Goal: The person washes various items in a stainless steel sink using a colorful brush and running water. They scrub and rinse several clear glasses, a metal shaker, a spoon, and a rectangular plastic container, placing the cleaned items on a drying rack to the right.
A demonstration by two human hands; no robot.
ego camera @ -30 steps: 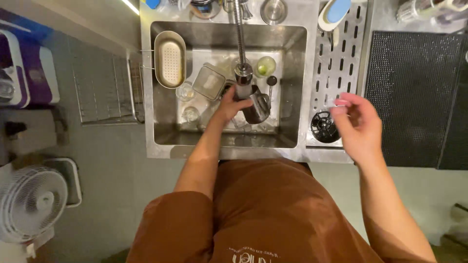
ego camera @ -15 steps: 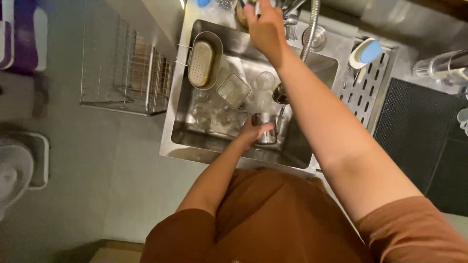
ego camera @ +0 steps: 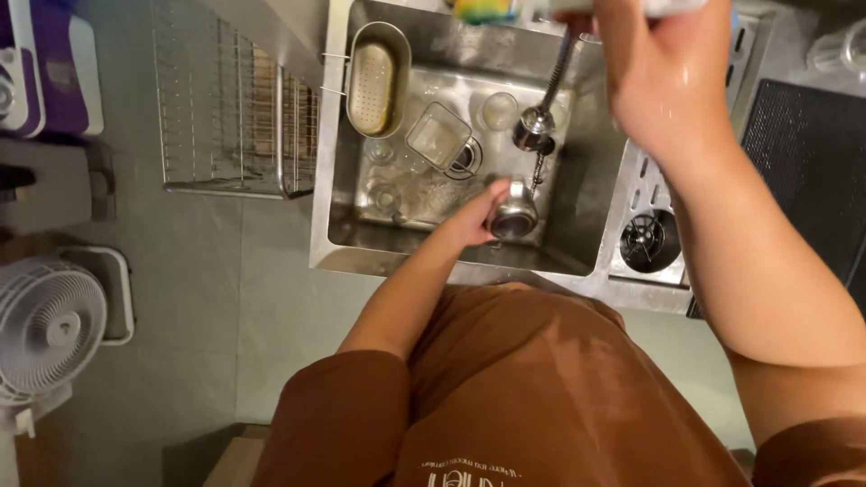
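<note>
My left hand [ego camera: 467, 224] reaches down into the steel sink [ego camera: 321, 189] and grips a small metal cup [ego camera: 515, 216] by its side. The cup sits just below the pull-down faucet head [ego camera: 534, 135], with a thin stream falling beside it. My right hand [ego camera: 666, 86], wet, is raised over the sink's back right corner. Its fingers reach a white object [ego camera: 631, 6] at the top edge of the view. The frame cuts the fingertips off, so the grip is hidden.
In the sink lie an oval metal strainer basket [ego camera: 377, 77], a clear square container [ego camera: 438, 137] and several glasses [ego camera: 498, 110]. A yellow-green sponge [ego camera: 483, 11] rests at the back. A wire rack [ego camera: 234, 108] stands left, a glass rinser [ego camera: 646, 240] and black mat [ego camera: 812, 162] right, a white fan [ego camera: 47, 326] below left.
My right hand rose from beside the sink to the back edge and now fills the upper right. My left hand keeps the cup, which moved slightly nearer the front of the sink.
</note>
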